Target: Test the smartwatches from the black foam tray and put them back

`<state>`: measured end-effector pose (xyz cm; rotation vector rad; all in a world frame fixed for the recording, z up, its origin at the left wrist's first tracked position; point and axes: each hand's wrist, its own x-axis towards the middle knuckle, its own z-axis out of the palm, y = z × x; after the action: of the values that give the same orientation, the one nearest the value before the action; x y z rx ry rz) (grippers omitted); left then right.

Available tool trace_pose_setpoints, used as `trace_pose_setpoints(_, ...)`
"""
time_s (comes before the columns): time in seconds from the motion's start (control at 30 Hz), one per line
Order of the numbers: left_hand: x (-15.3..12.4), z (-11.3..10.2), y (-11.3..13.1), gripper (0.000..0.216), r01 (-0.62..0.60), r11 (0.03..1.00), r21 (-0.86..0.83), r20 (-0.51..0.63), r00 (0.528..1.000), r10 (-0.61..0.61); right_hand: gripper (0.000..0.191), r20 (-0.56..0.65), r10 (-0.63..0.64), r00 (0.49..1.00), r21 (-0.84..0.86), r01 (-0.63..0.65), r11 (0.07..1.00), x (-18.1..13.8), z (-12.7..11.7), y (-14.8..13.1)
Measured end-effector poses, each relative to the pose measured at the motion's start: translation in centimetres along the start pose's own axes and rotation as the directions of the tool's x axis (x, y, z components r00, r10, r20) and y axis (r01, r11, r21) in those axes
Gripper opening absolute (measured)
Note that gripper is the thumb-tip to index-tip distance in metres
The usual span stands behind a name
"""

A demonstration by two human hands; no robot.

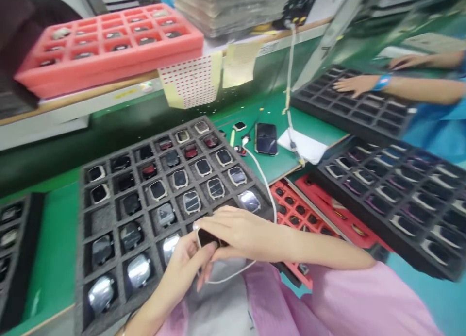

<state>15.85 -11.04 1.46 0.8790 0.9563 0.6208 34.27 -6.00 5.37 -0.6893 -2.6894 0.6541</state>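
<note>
Close to my body, both hands are closed round one smartwatch (206, 237) with a dark screen and a pale case. My left hand (189, 260) grips it from below, its thumb lying over the lower edge. From the right, my right hand (233, 229) covers the watch's upper side with bent fingers, hiding part of it. Beneath and beyond my hands lies a dark grey foam tray (102, 220), its compartments holding several watch cases. A silvery watch (249, 200) sits just past my right hand. A white cable (261, 171) runs down past my right wrist.
On the shelf stands a red foam tray (120, 64). A phone (266, 139) and white paper (304, 145) lie on the green bench. Right, a black tray (393, 195) of watches overhangs red trays (309, 210). Another person's hand (358, 85) rests over a further black tray (316, 100).
</note>
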Motion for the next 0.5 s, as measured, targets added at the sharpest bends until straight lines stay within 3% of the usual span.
trace_pose_setpoints(0.2, 0.01, -0.82, -0.01, 0.027, -0.047, 0.998, -0.029, 0.001, 0.999, 0.047, 0.046, -0.164, 0.034, 0.986, 0.18, -0.004, 0.984, 0.04, 1.19, 0.74)
trace_pose_setpoints(0.5, -0.02, -0.85, 0.27, 0.029, -0.023, 1.0, -0.012, 0.021, 1.0, 0.023, 0.044, -0.193, 0.032, 0.981, 0.191, 0.006, 0.982, 0.16, 0.98, 0.68)
